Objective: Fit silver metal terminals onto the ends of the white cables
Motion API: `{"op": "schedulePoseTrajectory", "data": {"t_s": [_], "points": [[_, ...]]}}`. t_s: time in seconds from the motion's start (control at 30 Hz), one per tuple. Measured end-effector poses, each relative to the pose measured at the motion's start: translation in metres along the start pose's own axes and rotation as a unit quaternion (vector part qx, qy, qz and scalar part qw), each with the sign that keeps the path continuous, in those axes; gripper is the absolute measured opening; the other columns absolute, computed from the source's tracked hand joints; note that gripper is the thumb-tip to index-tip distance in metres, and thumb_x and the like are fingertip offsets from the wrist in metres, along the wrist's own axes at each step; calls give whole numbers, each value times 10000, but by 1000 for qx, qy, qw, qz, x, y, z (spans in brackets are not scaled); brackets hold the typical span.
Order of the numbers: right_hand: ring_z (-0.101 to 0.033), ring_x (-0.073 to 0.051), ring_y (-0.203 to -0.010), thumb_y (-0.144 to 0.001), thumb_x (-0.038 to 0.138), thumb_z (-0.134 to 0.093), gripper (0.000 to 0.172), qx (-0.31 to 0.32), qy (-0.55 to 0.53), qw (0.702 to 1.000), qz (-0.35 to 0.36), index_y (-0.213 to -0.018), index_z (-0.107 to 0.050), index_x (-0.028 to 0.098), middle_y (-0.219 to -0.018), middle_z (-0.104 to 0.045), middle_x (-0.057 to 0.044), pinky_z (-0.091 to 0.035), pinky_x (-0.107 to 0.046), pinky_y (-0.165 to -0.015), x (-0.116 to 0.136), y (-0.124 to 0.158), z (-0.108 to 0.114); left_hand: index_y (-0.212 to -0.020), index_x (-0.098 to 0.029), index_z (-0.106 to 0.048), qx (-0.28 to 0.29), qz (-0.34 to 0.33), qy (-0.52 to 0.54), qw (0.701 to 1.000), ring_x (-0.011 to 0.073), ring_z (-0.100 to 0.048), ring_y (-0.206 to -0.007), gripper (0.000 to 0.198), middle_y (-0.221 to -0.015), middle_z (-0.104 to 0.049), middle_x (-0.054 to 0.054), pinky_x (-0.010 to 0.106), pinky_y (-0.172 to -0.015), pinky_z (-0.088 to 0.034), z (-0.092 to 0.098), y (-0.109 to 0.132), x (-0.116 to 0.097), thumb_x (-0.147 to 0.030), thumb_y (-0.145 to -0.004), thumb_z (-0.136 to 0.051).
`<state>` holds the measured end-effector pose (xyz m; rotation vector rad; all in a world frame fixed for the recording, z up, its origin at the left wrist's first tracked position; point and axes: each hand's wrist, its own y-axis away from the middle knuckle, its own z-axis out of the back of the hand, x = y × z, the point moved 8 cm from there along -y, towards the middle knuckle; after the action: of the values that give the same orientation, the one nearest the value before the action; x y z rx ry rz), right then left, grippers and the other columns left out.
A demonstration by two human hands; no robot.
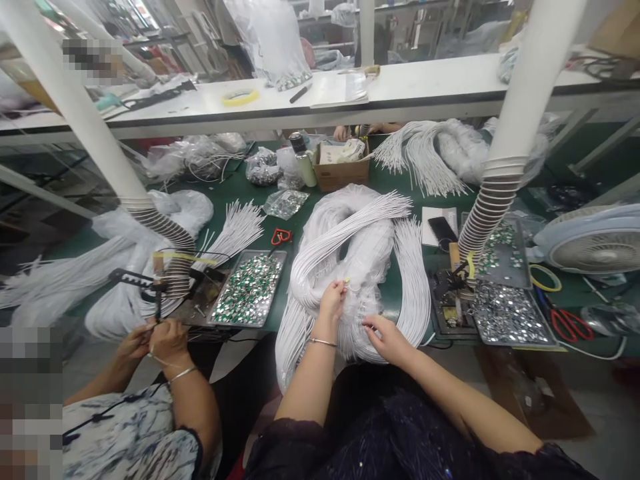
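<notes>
A large looped bundle of thin white cables [320, 253], partly wrapped in clear plastic film [373, 247], lies on the green table in front of me. My left hand [333, 300] is over the middle of the bundle, its fingers pinched together at the plastic near a small yellow bit. What exactly they grip is too small to tell. To its right, my right hand [385, 337] is at the lower edge of the plastic, thumb and forefinger brought together. Whatever lies between those fingertips cannot be made out.
Trays of small metal parts [510, 313] and green-and-silver pieces [245, 290] flank the bundle. Duct hoses [493, 200] come down on both sides. Red-handled scissors [570, 325] and a fan [595, 243] are at right. A co-worker's hands [167, 340] work at left.
</notes>
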<state>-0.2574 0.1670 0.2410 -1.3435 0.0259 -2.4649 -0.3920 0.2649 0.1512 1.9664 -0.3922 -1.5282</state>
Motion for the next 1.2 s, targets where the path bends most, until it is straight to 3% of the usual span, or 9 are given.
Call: {"op": "schedulePoseTrajectory", "data": {"t_s": [0.1, 0.2, 0.37, 0.5, 0.63, 0.87, 1.07, 1.2], "points": [[-619, -143, -733, -856, 194, -437, 186, -6, 11, 1000, 7, -924, -609, 176, -810, -647, -59, -517, -266, -692, 14, 11, 11, -1019, -123, -569, 19, 4, 26, 999, 110, -581, -695, 224, -899, -604, 36, 257, -588, -514, -2, 1, -2, -296, -883, -530], [-600, -144, -725, -857, 186, -438, 183, -27, 33, 999, 1, -931, -606, 184, -799, -629, -53, -507, -266, -689, 12, 8, 22, -1037, -126, -567, 28, 2, 42, 999, 122, -589, -732, 238, -933, -605, 45, 278, -619, -521, -5, 1, -3, -303, -881, -531], [-577, -154, -765, -861, 168, -429, 199, -50, 81, 995, -24, -949, -607, 183, -861, -605, -64, -483, -293, -744, -11, -39, 25, -1017, -123, -571, 24, -19, 47, 998, 114, -584, -710, 220, -909, -605, 38, 265, -602, -517, -6, 3, -2, -290, -879, -536], [-578, -154, -808, -862, 154, -457, 184, -15, 119, 992, -35, -972, -605, 167, -952, -600, -72, -478, -310, -765, -21, -84, 12, -1005, -121, -575, 25, -41, 47, 998, 113, -584, -707, 209, -901, -606, 35, 264, -602, -517, -6, 4, -3, -282, -875, -543], [-576, -144, -861, -886, 220, -500, 157, 31, 146, 988, -45, -1005, -581, 159, -1022, -595, -50, -488, -331, -776, -24, -107, -2, -1021, -123, -575, 25, -55, 45, 997, 125, -594, -741, 226, -930, -611, 44, 285, -633, -525, -8, 5, -3, -293, -875, -543], [-583, -144, -871, -890, 318, -517, 201, 64, 157, 982, -76, -982, -585, 153, -1026, -598, -48, -505, -342, -773, -37, -117, -20, -1038, -126, -575, 21, -69, 40, 997, 140, -604, -780, 249, -961, -617, 54, 312, -672, -531, -11, 6, -4, -311, -875, -541], [-591, -165, -923, -887, 337, -522, 264, 10, 129, 983, -129, -1070, -563, 151, -1069, -594, -60, -512, -374, -803, -56, -129, -14, -983, -119, -579, 15, -89, 22, 996, 109, -581, -690, 205, -875, -608, 29, 264, -600, -514, -9, 7, -2, -289, -874, -545], [-589, -168, -936, -888, 336, -521, 258, -7, 100, 986, -133, -1059, -568, 149, -1069, -596, -60, -506, -382, -819, -53, -131, -9, -990, -120, -581, 12, -95, 14, 995, 118, -589, -714, 212, -893, -612, 35, 279, -623, -520, -7, 7, -2, -293, -873, -547]]}}
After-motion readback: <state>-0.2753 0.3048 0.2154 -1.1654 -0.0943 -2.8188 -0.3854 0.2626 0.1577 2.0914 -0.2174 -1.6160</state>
